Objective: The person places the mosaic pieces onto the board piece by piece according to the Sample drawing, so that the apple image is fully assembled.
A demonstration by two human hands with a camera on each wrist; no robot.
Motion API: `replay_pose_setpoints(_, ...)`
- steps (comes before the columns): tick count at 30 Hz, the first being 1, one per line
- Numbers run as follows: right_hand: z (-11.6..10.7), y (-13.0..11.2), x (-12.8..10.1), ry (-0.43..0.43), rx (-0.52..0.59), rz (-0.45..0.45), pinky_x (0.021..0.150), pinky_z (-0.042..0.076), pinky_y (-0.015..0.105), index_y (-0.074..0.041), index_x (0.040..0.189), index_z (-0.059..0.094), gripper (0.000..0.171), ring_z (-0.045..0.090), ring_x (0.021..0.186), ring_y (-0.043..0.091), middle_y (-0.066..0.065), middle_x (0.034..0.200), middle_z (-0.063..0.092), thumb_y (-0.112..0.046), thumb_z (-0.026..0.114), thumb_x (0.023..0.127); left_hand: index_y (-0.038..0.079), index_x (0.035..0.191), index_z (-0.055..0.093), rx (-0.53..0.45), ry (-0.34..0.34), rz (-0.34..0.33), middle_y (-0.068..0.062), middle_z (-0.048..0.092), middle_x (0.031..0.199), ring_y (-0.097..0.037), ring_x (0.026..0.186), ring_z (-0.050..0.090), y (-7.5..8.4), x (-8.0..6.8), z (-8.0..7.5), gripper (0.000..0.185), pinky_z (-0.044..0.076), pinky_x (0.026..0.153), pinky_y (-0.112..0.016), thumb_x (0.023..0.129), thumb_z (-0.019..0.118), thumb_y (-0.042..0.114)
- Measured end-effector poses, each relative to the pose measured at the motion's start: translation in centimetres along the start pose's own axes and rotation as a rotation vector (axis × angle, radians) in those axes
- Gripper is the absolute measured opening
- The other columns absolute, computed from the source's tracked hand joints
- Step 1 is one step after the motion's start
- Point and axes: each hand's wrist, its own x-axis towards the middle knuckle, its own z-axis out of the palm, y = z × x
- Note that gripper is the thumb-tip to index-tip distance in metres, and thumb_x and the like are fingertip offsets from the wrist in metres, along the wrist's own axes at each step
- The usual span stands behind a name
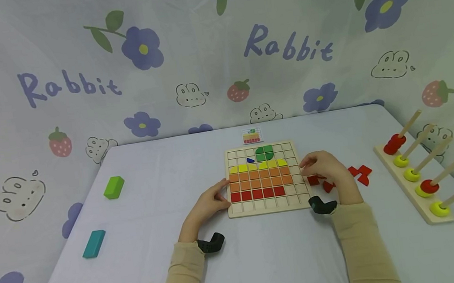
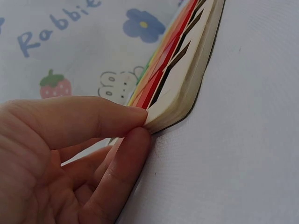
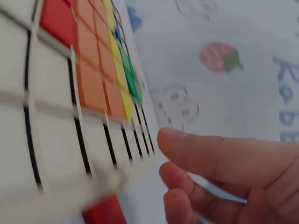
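The puzzle board (image 1: 265, 179) is pinched at its near-left corner by the left hand (image 1: 208, 205). The right hand (image 1: 327, 169) hovers loosely open, empty, over the red pieces (image 1: 358, 175); one likely needs picking.

Surface: a pale lavender table (image 1: 175, 270).
Centre: a wooden grid board (image 1: 300, 201), a small pattern card (image 1: 252, 136) behind it.
Left: green block (image 1: 113, 187), teal block (image 1: 94, 243).
Right: loose red pieces (image 1: 360, 174), a wooden peg rack (image 1: 407, 188) with rings.
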Motion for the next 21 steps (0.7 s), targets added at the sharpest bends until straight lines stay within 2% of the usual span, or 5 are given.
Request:
replay_pose_setpoints(1, -0.5, 0.7, 0.0, 0.009, 0.013, 0.014, 0.066, 0.041, 0.031, -0.001, 0.105, 0.061, 0.031, 0.048, 0.081, 0.023, 0.01, 0.094, 0.058, -0.017, 0.068, 0.08, 0.014, 0.138, 0.045, -0.002, 0.003, 0.003, -0.007, 0.049, 0.134, -0.014, 0.071, 0.048, 0.0, 0.0, 0.0, 0.069, 0.04, 0.063, -0.026, 0.075, 0.07, 0.003)
replay_pose_setpoints(7, -2.2, 4.1, -0.2, 0.022, 0.082, 0.076, 0.072, 0.043, 0.031, 0.0, 0.114, 0.057, 0.038, 0.049, 0.088, 0.024, 0.012, 0.103, 0.057, -0.02, 0.067, 0.082, 0.015, 0.138, 0.046, 0.0, 0.005, -0.007, -0.01, 0.059, 0.112, -0.014, 0.071, 0.048, -0.1, 0.0, 0.0, 0.068, 0.04, 0.063, -0.027, 0.076, 0.07, 0.004)
replay_pose_setpoints(13, -2.7, 5.4, -0.2, 0.007, 0.043, 0.112, 0.075, 0.042, 0.032, -0.004, 0.116, 0.057, 0.042, 0.049, 0.093, 0.025, 0.012, 0.107, 0.058, -0.022, 0.069, 0.081, 0.01, 0.137, 0.046, -0.004, 0.017, 0.004, -0.007, 0.034, 0.147, -0.014, 0.07, 0.047, 0.4, -0.5, 0.1, 0.066, 0.039, 0.062, -0.027, 0.076, 0.07, 0.001)
replay_pose_setpoints(18, -2.8, 5.9, -0.4, -0.007, -0.025, 0.062, 0.081, 0.043, 0.039, -0.004, 0.118, 0.058, 0.045, 0.051, 0.097, 0.027, 0.015, 0.11, 0.058, -0.02, 0.071, 0.079, 0.009, 0.137, 0.046, -0.002, 0.023, -0.005, -0.007, 0.033, 0.148, -0.014, 0.07, 0.047, 1.2, -0.8, 0.1, 0.065, 0.039, 0.063, -0.027, 0.076, 0.068, -0.001)
replay_pose_setpoints(21, -2.8, 5.8, -0.5, -0.013, -0.052, 0.066, 0.082, 0.043, 0.041, -0.003, 0.115, 0.06, 0.043, 0.05, 0.098, 0.029, 0.018, 0.111, 0.057, -0.02, 0.071, 0.078, 0.013, 0.137, 0.047, -0.003, 0.019, 0.002, -0.004, 0.033, 0.148, -0.013, 0.071, 0.048, 0.0, -0.1, 0.2, 0.067, 0.04, 0.063, -0.026, 0.076, 0.07, 0.002)
